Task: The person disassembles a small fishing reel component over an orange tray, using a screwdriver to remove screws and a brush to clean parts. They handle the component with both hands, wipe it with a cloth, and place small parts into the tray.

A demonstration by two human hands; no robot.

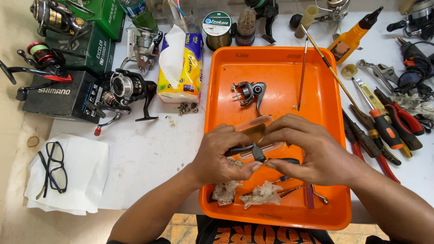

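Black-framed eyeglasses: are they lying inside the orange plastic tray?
No, the black-framed eyeglasses lie on a white paper sheet left of the orange plastic tray, well outside its rim.

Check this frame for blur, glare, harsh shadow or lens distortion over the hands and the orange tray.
Head view: even, soft light; only faint shadows under the left hand and right hand. Orange tray shows mild sheen, no blown glare. The small dark part between the fingertips is sharp. Table edges bow slightly, so wide-angle distortion; the eyeglasses at far left stay in focus.
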